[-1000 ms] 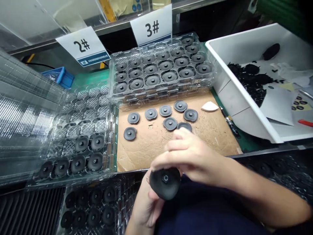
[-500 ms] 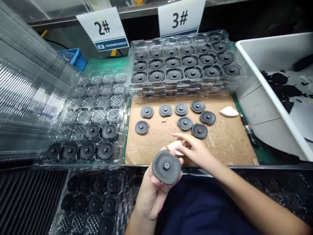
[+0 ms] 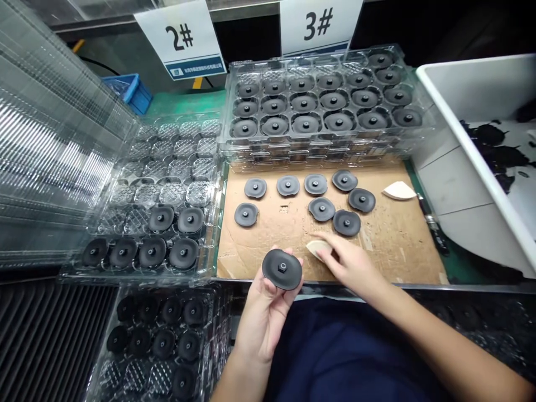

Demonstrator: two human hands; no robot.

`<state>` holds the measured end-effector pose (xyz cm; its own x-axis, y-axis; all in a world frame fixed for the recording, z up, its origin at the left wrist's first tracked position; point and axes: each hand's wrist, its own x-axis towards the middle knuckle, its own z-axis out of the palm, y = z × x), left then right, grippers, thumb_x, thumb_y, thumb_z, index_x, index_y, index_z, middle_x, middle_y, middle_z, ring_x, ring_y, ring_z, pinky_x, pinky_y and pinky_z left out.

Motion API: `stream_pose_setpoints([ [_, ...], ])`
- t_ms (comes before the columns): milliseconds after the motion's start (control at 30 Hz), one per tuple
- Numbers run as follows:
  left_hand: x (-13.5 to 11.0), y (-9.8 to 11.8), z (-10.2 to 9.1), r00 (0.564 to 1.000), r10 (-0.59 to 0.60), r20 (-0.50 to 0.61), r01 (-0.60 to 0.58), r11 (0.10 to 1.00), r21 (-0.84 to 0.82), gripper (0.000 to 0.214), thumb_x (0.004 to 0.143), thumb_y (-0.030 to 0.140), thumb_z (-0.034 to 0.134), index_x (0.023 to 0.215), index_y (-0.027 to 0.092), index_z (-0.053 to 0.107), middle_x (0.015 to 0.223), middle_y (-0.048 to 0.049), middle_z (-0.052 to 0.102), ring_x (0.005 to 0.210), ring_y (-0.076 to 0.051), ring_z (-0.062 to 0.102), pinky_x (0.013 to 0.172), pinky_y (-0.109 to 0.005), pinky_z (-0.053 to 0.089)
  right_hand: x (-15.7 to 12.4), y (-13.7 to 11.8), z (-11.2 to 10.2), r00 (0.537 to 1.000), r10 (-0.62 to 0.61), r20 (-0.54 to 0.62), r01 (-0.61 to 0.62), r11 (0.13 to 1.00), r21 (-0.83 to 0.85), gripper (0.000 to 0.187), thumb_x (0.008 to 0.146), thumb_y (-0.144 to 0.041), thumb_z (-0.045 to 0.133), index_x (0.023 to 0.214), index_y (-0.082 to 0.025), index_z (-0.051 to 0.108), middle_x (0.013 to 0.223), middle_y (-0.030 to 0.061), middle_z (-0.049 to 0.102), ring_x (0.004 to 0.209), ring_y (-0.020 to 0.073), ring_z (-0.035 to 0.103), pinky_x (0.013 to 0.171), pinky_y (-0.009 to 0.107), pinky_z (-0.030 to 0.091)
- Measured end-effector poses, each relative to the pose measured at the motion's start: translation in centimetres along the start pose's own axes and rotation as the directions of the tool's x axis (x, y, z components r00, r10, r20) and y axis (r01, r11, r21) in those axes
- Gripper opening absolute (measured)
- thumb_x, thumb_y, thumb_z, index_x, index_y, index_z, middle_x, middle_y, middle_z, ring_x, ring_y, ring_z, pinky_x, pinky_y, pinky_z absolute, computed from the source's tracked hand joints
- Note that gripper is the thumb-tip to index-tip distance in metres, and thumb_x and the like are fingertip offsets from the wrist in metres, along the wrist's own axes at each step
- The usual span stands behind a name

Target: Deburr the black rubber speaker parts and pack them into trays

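Rubber disc (image 3: 282, 269) gripped in left hand (image 3: 263, 319); open right hand (image 3: 349, 265) touches beige wedge (image 3: 316, 248).

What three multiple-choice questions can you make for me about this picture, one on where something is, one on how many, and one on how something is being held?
1. Where is the blue crate?
A. In the white bin
B. On the cardboard sheet
C. Behind the open clear tray

2. How many dark discs lie on the cardboard sheet?
A. Six
B. Eight
C. Ten

3. How is the near disc being held?
A. On the left hand alone
B. Pinched between both hands
C. It isn't held; it lies on the cardboard sheet

Answers:
1. C, the crate shows past the tray's far side.
2. B, eight can be counted on the sheet.
3. A, it rests on the left hand, and the right hand is off to one side.
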<state>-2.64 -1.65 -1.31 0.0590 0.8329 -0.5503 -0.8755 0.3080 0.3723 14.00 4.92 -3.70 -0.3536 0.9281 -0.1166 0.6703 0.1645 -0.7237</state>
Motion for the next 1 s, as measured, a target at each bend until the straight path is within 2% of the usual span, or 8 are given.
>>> stream_pose_setpoints([
  [133,-0.3,-0.8,0.4,1.000,0.001,0.008,-0.002,0.992,0.124,0.050,0.062,0.034,0.079,0.109,0.022,0.067,0.113,-0.0082,0.069,0.108,-0.024,0.062,0.091,-0.030,0.050,-0.4,-5.6,-2.1,0.945,-0.287,-0.157,0.310,0.938,0.153,0.024,0.091,-0.023,0.041,0.108,-0.017,0.057,0.101,0.0073,0.066,0.091,0.0200,0.059,0.081,0.034,0.044],
  [233,-0.6,-1.1,0.7,0.999,-0.024,-0.021,0.028,0.973,0.229,0.051,0.060,0.031,0.081,0.108,0.024,0.067,0.112,-0.0075,0.069,0.109,-0.024,0.060,0.094,-0.029,0.047,-1.7,-8.0,-3.0,0.908,-0.416,-0.044,0.415,0.882,0.224,0.023,0.090,-0.014,0.039,0.103,-0.015,0.058,0.088,0.0063,0.066,0.080,0.0176,0.057,0.073,0.032,0.041],
  [333,-0.8,-1.7,1.4,0.999,-0.023,-0.046,0.034,0.961,0.273,0.052,0.057,0.032,0.082,0.106,0.026,0.068,0.105,-0.0052,0.071,0.099,-0.023,0.065,0.086,-0.029,0.051,-2.0,-7.9,-3.7,0.897,-0.434,0.079,0.405,0.881,0.246,0.022,0.089,-0.011,0.040,0.100,-0.016,0.059,0.091,0.0044,0.068,0.079,0.0156,0.058,0.072,0.030,0.038],
  [467,-1.0,-2.2,2.9,1.000,-0.024,-0.012,0.027,0.952,0.304,0.050,0.054,0.035,0.083,0.101,0.024,0.070,0.090,-0.0025,0.073,0.094,-0.021,0.066,0.088,-0.027,0.050,-2.7,-6.7,-4.0,0.842,-0.482,-0.241,0.512,0.855,0.078,0.024,0.089,-0.013,0.039,0.103,-0.010,0.058,0.080,0.0084,0.066,0.072,0.0183,0.055,0.068,0.033,0.036],
  [533,-1.1,-2.2,3.5,1.000,-0.004,0.002,0.003,0.952,0.307,0.050,0.053,0.031,0.084,0.100,0.026,0.070,0.096,-0.0025,0.073,0.096,-0.022,0.066,0.089,-0.028,0.049,-3.6,-6.2,-4.2,0.812,-0.531,-0.244,0.571,0.809,0.139,0.025,0.087,-0.009,0.040,0.105,-0.010,0.056,0.084,0.0084,0.066,0.075,0.0173,0.057,0.068,0.031,0.038],
  [700,-0.9,-3.1,4.9,0.999,-0.035,0.019,0.025,0.921,0.390,0.058,0.052,0.032,0.085,0.106,0.021,0.067,0.102,-0.0076,0.071,0.099,-0.026,0.064,0.093,-0.036,0.046,-3.7,-5.8,-5.2,0.859,-0.437,-0.266,0.489,0.855,0.174,0.022,0.088,-0.010,0.041,0.103,-0.013,0.057,0.087,0.0069,0.067,0.074,0.0163,0.057,0.068,0.031,0.040],
  [867,-1.1,-3.1,6.0,0.999,-0.051,0.007,0.044,0.913,0.405,0.051,0.051,0.025,0.086,0.099,0.023,0.070,0.098,-0.0051,0.073,0.095,-0.023,0.066,0.088,-0.031,0.049,-4.9,-4.9,-6.3,0.808,-0.518,-0.282,0.569,0.810,0.141,0.024,0.087,-0.009,0.042,0.106,-0.011,0.056,0.083,0.0072,0.066,0.074,0.0170,0.056,0.067,0.031,0.040],
  [1000,-1.0,-2.8,6.0,0.991,-0.125,0.038,0.102,0.924,0.369,0.066,0.036,0.025,0.090,0.099,0.024,0.071,0.099,-0.0041,0.073,0.089,-0.021,0.067,0.080,-0.026,0.051,-7.5,-3.0,-7.1,0.901,-0.360,-0.243,0.398,0.908,0.133,0.024,0.084,-0.004,0.044,0.102,-0.014,0.057,0.079,0.0036,0.064,0.067,0.0136,0.053,0.064,0.028,0.037],
])
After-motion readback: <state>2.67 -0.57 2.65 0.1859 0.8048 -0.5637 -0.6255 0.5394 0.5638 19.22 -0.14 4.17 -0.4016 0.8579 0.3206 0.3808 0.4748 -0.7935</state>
